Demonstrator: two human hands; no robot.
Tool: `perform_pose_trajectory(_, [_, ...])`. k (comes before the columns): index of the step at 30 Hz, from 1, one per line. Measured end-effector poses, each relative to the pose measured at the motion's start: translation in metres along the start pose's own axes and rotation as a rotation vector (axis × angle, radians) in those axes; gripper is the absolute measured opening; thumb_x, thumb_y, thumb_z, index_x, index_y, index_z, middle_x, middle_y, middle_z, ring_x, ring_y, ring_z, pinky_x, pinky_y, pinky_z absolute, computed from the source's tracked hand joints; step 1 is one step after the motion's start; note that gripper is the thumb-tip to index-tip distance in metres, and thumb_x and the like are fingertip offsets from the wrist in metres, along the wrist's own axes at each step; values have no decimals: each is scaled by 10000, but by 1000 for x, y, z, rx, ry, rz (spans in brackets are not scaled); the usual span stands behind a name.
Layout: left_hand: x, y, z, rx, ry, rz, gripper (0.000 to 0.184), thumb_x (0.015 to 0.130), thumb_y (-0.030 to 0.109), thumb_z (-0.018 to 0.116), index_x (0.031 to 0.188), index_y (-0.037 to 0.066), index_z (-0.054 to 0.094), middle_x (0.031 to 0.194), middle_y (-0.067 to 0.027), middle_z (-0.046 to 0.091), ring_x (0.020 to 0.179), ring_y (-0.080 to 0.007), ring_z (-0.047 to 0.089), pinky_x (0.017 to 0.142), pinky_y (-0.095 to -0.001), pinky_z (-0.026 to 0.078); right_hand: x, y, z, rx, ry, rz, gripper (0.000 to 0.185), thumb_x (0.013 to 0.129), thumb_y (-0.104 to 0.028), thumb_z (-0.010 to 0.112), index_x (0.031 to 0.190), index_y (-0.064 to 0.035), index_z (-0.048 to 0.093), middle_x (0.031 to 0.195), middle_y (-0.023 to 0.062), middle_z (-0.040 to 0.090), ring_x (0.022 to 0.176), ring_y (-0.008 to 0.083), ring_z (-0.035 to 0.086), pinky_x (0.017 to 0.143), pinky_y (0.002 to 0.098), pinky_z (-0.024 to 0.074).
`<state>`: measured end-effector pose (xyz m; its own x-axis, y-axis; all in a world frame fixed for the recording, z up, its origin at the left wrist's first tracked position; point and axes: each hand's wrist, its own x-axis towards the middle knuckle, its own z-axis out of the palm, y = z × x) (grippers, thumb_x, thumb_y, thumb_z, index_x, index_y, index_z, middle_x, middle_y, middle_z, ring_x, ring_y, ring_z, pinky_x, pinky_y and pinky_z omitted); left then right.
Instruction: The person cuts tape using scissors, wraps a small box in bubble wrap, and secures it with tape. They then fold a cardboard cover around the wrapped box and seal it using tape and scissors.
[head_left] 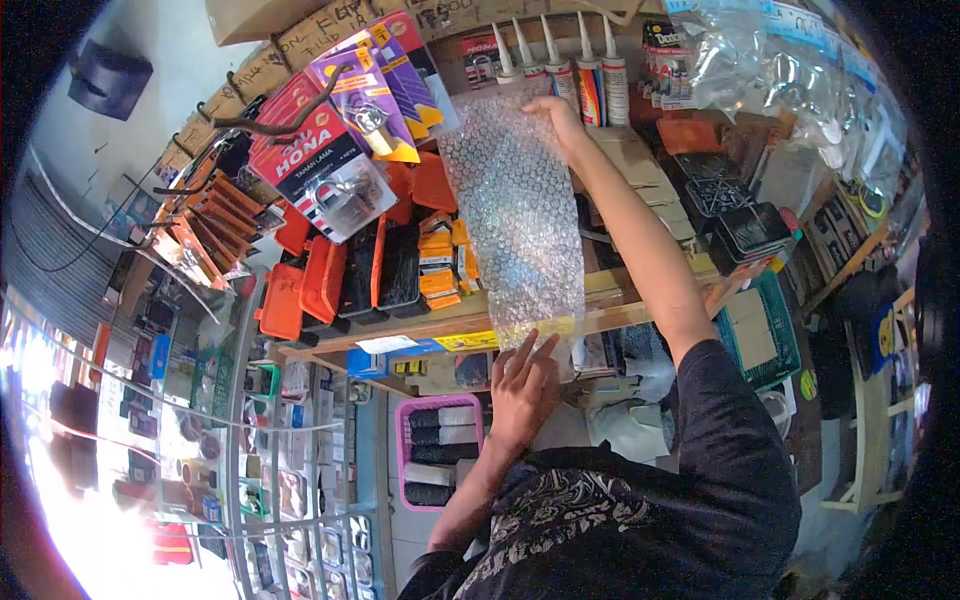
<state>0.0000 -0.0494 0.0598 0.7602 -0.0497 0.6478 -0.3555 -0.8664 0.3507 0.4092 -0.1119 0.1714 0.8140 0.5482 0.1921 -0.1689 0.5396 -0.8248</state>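
1. Stretching upright between my two hands is a sheet of clear bubble wrap [515, 215], in front of the wooden shelf [645, 290].
2. My right hand [552, 125] is closed on its top edge, fingers bent in to pinch the plastic.
3. My left hand [525, 385] is at its bottom end, fingers partly spread and pointing up over the wrap; I cannot tell whether they grip it or only touch it.
4. Just behind my right hand, sealant tubes [615, 90] with pale pointed nozzles stand in a row.
5. Left of the wrap, small orange-and-yellow boxes [437, 265] are stacked near black bins [403, 270] with orange lids [321, 280].
6. Above those bins hang a carded HONA padlock [342, 200] and purple-and-yellow blister packs [380, 90].
7. Below the shelf, to the left of my left hand, a pink basket [397, 450] holds dark and pale rolls [440, 436].
8. Farther right, a green crate [775, 310] sits below a black bin [752, 232], and clear plastic bags [775, 75] hang at the upper right.
9. My black T-shirt [690, 500], with its pale print, fills the bottom.
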Motion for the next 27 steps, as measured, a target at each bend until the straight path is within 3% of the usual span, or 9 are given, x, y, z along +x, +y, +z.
perform_pose_trajectory(1, [1,-1,0,16,14,8,201,820,40,681,972,101,564,1293,-49,655,1275,-267,564,970,-445,430,-8,-2,2,-1,6,-6,253,840,-198,639,961,20,678,910,116,706,818,246,671,758,353,541])
perform_pose_trajectory(4, [3,-2,-5,-34,29,-34,216,822,9,672,997,80,569,1248,-80,674,1213,-292,599,948,-434,456,-33,-7,9,-989,141,-18,605,898,-497,653,1186,34,616,1065,133,696,975,230,653,817,342,505])
perform_pose_trajectory(7, [7,-3,-6,-302,38,-314,196,867,-8,653,1037,49,572,1170,-148,686,1184,-250,620,917,-376,471,-70,-11,21,-993,322,-345,696,897,-553,641,1275,25,552,1096,145,692,1000,206,642,834,342,493])
perform_pose_trajectory(9, [15,-9,-6,-458,74,-420,170,895,-3,638,1046,34,569,1099,-155,676,1127,-226,626,891,-347,470,-81,-17,2,-1171,398,-181,583,931,-429,641,1293,12,518,1174,154,669,1009,196,643,874,321,489])
perform_pose_trajectory(13, [43,-23,-9,-692,329,-451,104,973,45,592,1059,-1,555,947,-114,597,953,-157,584,832,-287,451,-154,-5,-3,-1117,169,-362,325,925,-73,617,1230,-6,530,1253,138,606,1048,199,637,889,307,508])
perform_pose_trajectory(15, [68,-15,-31,-601,351,-356,97,983,53,585,1035,-13,537,952,-77,543,868,-162,531,814,-286,450,-197,2,18,-1021,137,-283,343,915,-80,651,1228,-14,530,1221,127,606,1087,204,618,879,320,513])
perform_pose_trajectory(19, [93,-28,-43,-645,439,-514,155,975,101,620,1003,-9,514,968,-85,532,902,-155,525,825,-297,448,-233,45,30,-1098,264,-315,460,886,-201,728,1257,-33,515,1250,153,574,1166,287,577,930,366,494])
perform_pose_trajectory(22, [108,-35,-48,-596,411,-479,174,969,121,622,990,-14,516,953,-95,551,877,-156,531,796,-303,457,-239,68,38,-1295,200,-551,503,865,-246,744,1261,-37,516,1286,185,527,1216,355,529,976,414,464])
perform_pose_trajectory(27, [126,-30,-58,-475,431,-352,204,964,153,625,985,-20,519,901,-105,563,864,-160,539,794,-318,458,-230,89,45,-1385,159,-448,647,833,-297,751,1402,-158,478,1375,217,446,1194,482,504,999,508,450])
